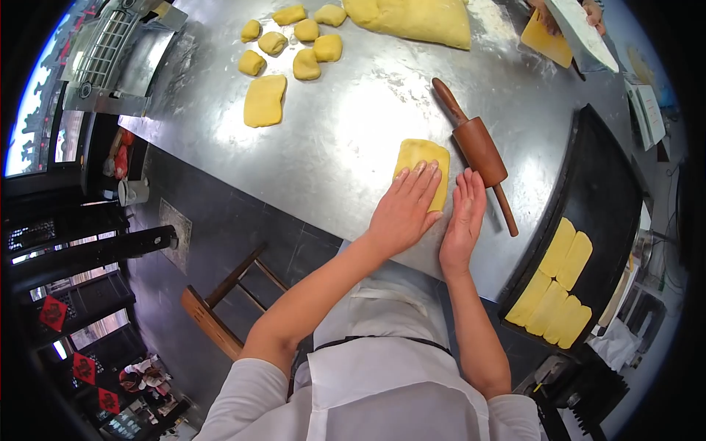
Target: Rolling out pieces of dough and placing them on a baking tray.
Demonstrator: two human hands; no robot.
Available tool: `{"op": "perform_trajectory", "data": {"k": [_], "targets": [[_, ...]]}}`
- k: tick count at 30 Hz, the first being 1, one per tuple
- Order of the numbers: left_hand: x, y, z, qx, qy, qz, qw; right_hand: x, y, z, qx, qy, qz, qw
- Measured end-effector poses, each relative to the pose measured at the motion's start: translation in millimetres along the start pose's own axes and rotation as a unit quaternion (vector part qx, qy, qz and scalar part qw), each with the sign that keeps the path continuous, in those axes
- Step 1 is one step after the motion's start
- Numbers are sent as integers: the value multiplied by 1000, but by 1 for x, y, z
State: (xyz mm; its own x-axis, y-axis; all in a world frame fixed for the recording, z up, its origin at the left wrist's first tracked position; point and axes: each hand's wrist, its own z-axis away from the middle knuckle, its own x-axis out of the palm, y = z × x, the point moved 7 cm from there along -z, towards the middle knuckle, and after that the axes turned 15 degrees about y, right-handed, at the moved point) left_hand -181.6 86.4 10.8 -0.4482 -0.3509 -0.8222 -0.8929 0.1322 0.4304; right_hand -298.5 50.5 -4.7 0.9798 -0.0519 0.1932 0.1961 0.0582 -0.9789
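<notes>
My left hand (pixel 407 212) lies flat, palm down, over the lower part of a rolled rectangle of yellow dough (pixel 423 154) on the metal worktable. Just right of that sheet, my right hand (pixel 465 226) rests on its edge with its fingers together, holding nothing I can see. Its fingertips are beside the barrel of a wooden rolling pin (pixel 479 150), which lies at a slant. Another flattened dough piece (pixel 265 101) is farther left, below several small dough lumps (pixel 306 64). A large slab of dough (pixel 413 21) sits at the far side.
A black baking tray (pixel 601 165) at the right holds several flat dough pieces (pixel 557 292). At the upper right a person's hands (pixel 593 14) are near a white container and a yellow scraper (pixel 546 41). A metal machine (pixel 105 60) stands upper left; a wooden stool (pixel 212 325) is below the table.
</notes>
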Motion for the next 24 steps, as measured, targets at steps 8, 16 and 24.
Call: {"op": "perform_trajectory", "data": {"k": [8,16,24], "targets": [[7,0,-11,-9,-38,7,999,9,7,-26,-19,-8,-50,999],[11,-6,-17,1,-57,13,998,26,0,-31,277,90,-410,864],[10,-3,-22,-25,-36,33,999,16,8,-36,-24,10,-38,999]]}}
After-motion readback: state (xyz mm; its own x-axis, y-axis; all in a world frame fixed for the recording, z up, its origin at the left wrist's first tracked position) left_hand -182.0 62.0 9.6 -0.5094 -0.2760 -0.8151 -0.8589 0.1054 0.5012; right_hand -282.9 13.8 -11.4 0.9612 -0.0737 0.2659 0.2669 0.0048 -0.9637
